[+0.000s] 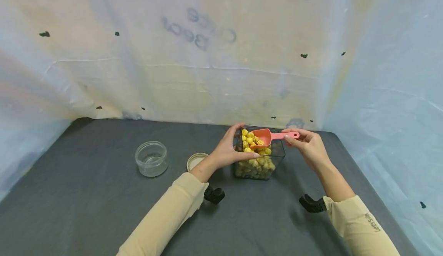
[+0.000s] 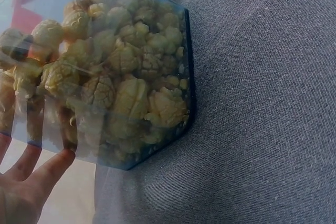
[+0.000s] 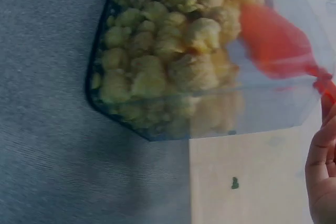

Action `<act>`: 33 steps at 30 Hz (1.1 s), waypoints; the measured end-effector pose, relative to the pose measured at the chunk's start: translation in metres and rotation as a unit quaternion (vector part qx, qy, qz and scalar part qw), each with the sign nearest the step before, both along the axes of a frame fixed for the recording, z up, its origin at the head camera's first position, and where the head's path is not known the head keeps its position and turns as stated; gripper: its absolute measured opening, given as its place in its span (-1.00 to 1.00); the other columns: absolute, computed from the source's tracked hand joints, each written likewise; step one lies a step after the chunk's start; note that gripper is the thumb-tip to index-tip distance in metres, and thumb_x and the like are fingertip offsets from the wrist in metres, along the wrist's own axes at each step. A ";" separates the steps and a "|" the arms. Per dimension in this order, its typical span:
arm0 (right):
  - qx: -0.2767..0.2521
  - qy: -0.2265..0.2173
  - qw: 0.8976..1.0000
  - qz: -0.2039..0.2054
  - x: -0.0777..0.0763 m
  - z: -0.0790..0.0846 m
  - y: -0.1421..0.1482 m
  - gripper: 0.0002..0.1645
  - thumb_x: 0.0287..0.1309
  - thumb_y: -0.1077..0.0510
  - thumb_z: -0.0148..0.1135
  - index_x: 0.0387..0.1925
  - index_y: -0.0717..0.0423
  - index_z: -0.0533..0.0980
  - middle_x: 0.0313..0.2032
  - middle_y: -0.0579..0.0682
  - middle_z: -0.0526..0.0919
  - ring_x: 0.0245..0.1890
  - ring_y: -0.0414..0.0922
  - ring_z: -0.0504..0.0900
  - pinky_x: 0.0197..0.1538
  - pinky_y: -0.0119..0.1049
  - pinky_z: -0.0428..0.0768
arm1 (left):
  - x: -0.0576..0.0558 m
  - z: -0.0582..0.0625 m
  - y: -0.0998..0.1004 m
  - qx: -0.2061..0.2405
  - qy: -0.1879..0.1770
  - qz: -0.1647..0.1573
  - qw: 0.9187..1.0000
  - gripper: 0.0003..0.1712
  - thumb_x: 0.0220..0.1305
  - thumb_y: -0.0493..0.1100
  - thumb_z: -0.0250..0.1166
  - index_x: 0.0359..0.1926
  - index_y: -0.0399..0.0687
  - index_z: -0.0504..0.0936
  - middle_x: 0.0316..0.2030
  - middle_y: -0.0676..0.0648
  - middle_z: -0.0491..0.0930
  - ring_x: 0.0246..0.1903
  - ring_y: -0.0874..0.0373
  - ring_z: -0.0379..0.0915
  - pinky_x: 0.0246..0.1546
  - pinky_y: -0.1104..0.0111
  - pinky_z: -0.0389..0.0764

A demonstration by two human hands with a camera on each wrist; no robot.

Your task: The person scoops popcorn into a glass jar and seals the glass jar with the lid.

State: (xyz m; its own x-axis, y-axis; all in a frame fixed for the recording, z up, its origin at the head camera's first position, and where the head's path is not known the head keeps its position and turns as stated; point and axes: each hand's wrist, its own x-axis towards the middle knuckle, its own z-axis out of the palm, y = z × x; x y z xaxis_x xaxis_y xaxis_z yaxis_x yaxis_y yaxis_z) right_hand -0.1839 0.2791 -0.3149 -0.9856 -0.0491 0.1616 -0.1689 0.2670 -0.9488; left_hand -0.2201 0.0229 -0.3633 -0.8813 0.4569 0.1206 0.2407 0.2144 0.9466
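Observation:
A clear square-sided container (image 1: 257,169) of yellow popcorn (image 1: 250,140) stands at the back right of the table. My left hand (image 1: 231,148) holds it from the left, thumb along the front rim and fingers at the far side. In the left wrist view, fingertips (image 2: 64,157) touch its clear wall. My right hand (image 1: 308,144) pinches the handle of a coral-red scoop (image 1: 264,136) at the container's right. The scoop's bowl lies inside the opening, against the popcorn; in the right wrist view, the red scoop (image 3: 275,43) shows through the wall.
An open clear round jar (image 1: 151,167) stands on the dark grey table (image 1: 86,194), left of the container. Between them lies a round lid (image 1: 196,159), partly covered by my left wrist. Pale sheeting (image 1: 214,86) hangs behind the table and at its sides.

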 end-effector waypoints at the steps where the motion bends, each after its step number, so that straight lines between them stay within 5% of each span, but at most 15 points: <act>1: -0.018 -0.007 1.000 0.005 0.000 -0.001 0.000 -0.69 0.23 0.16 0.26 -0.04 0.25 0.58 -0.44 -0.15 0.62 -0.41 -0.28 0.56 -0.25 -0.47 0.60 | 0.000 0.000 0.000 -0.002 0.002 0.000 1.000 0.09 -0.05 0.08 0.52 0.42 0.48 0.04 0.41 0.06 0.05 0.29 0.08 0.16 0.11 0.07 0.47; 7: -0.104 -0.030 0.994 0.032 0.003 -0.005 0.003 -0.74 0.23 0.21 0.25 -0.06 0.21 0.59 -0.41 -0.11 0.61 -0.41 -0.26 0.56 -0.28 -0.46 0.59 | 0.000 0.000 0.000 -0.003 -0.001 -0.003 1.000 0.09 -0.05 0.07 0.52 0.42 0.47 0.04 0.42 0.06 0.04 0.31 0.08 0.15 0.14 0.04 0.44; 16: -0.133 -0.057 0.989 0.036 0.002 -0.008 0.005 -0.74 0.23 0.22 0.26 -0.05 0.17 0.59 -0.36 -0.11 0.62 -0.40 -0.27 0.57 -0.26 -0.48 0.60 | 0.000 0.001 -0.001 0.002 -0.002 -0.006 1.000 0.09 -0.04 0.07 0.51 0.42 0.48 0.04 0.43 0.05 0.02 0.33 0.07 0.13 0.19 0.00 0.40; 19: -0.085 -0.049 0.995 0.031 0.002 -0.006 0.005 -0.71 0.22 0.19 0.27 -0.03 0.19 0.60 -0.37 -0.14 0.61 -0.38 -0.25 0.55 -0.25 -0.47 0.59 | 0.000 0.001 -0.002 0.003 -0.003 -0.004 1.000 0.08 -0.04 0.06 0.51 0.42 0.46 0.04 0.42 0.04 0.02 0.33 0.06 0.13 0.18 0.00 0.41; 23: 0.044 -0.034 0.998 0.016 0.001 -0.003 0.008 -0.61 0.21 0.11 0.30 0.02 0.23 0.57 -0.37 -0.22 0.55 -0.32 -0.26 0.49 -0.20 -0.47 0.56 | -0.001 0.001 -0.002 0.004 -0.001 -0.002 1.000 0.07 -0.03 0.04 0.51 0.42 0.43 0.05 0.42 0.04 0.04 0.33 0.05 0.13 0.16 0.01 0.44; 28: 0.188 0.002 0.982 0.014 0.001 0.004 0.013 -0.58 0.19 0.06 0.31 0.02 0.21 0.59 -0.31 -0.19 0.59 -0.40 -0.22 0.48 -0.32 -0.41 0.50 | -0.001 0.001 -0.001 0.004 0.001 -0.006 1.000 0.08 -0.02 0.04 0.51 0.43 0.41 0.04 0.42 0.03 0.03 0.33 0.04 0.13 0.14 0.02 0.45; 33: 0.273 0.103 0.956 0.030 0.001 0.006 0.011 -0.70 0.17 0.18 0.32 -0.06 0.19 0.64 -0.22 0.05 0.62 -0.43 -0.24 0.43 -0.40 -0.44 0.41 | 0.000 0.001 -0.001 0.006 0.000 -0.006 1.000 0.07 -0.03 0.04 0.51 0.42 0.43 0.05 0.42 0.02 0.02 0.35 0.02 0.11 0.15 0.00 0.44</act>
